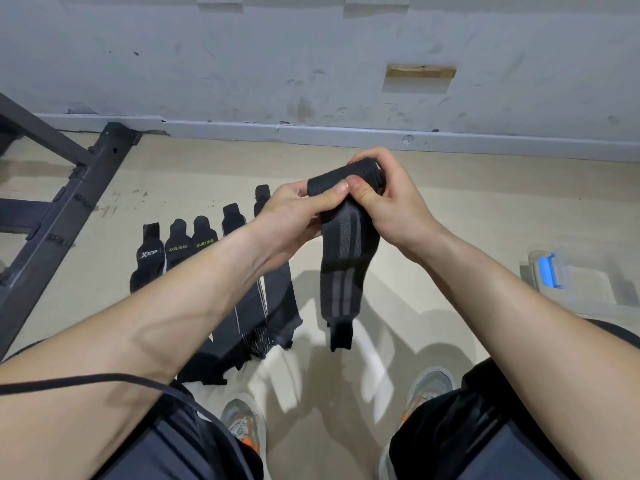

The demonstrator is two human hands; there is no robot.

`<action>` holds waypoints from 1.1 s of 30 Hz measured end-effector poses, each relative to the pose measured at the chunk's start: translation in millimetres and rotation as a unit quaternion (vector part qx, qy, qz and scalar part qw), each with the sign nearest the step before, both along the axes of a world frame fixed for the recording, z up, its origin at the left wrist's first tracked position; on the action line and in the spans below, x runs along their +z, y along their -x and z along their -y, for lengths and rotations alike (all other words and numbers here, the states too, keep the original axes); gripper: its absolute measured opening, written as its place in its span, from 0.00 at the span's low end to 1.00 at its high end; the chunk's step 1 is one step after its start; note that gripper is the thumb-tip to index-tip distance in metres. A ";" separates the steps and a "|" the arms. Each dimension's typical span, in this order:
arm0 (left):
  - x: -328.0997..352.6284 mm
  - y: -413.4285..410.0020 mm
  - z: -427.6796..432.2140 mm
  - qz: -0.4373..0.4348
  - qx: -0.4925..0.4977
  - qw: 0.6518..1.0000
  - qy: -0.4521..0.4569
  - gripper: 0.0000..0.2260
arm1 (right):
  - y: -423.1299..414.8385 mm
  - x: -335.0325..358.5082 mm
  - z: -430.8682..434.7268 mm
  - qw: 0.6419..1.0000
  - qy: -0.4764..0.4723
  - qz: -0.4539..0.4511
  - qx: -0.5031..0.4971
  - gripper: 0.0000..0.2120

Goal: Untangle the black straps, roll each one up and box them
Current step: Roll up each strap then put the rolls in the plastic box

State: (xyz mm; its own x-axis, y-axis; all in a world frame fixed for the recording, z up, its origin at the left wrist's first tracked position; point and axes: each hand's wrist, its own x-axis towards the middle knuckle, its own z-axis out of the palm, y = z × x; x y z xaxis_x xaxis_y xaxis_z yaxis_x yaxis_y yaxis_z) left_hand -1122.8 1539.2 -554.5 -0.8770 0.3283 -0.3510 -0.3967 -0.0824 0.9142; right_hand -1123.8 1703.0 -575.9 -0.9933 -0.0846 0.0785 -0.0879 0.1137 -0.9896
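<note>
The left hand [294, 220] and right hand [394, 206] meet at chest height, thumbs almost tip to tip, and both pinch the upper end of a grey-striped black strap [346, 271]. The left thumb presses on the front of the folded-over end and its fingers curl beneath. The right hand's fingers wrap over the top of that end, with its thumb on the front. Neither hand is spread; both are closed round the fabric.

From this grip the strap hangs straight down, its long axis vertical. The narrow free tail dangles above the floor [450, 209] between the person's shoes and touches nothing. Only the top looks turned over, so I judge the roll barely begun. It would have to travel down the strap's length, with the hands drawing the tail upward.

A clear plastic box [571, 282] with a blue latch sits on the floor to the right, nearer the right hand. The other black straps [187, 251] lie side by side on the floor under the left forearm, pointing toward the wall and not yet rolled.
</note>
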 end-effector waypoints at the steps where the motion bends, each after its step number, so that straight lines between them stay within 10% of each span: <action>1: 0.9 0.2 0.1 0.002 -0.001 1.000 -0.008 0.08 | 0.3 0.3 -0.9 1.000 -0.003 -0.006 0.004 0.11; 17: -10.7 9.2 6.9 -0.105 0.071 0.986 0.104 0.15 | -0.9 -2.3 6.6 0.993 0.062 0.105 0.006 0.08; 33: -4.3 8.7 6.5 -0.030 0.064 0.996 0.055 0.08 | -2.9 -6.0 3.8 0.978 0.153 0.142 0.012 0.13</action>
State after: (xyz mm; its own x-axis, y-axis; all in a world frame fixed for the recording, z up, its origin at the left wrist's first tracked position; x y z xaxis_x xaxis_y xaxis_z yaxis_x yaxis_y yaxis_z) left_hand -1131.5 1532.7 -558.8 -0.9299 0.1743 -0.3239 -0.3333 -0.0269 0.9424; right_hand -1120.9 1699.1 -581.8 -0.9767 -0.1238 -0.1755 0.1969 -0.1902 -0.9618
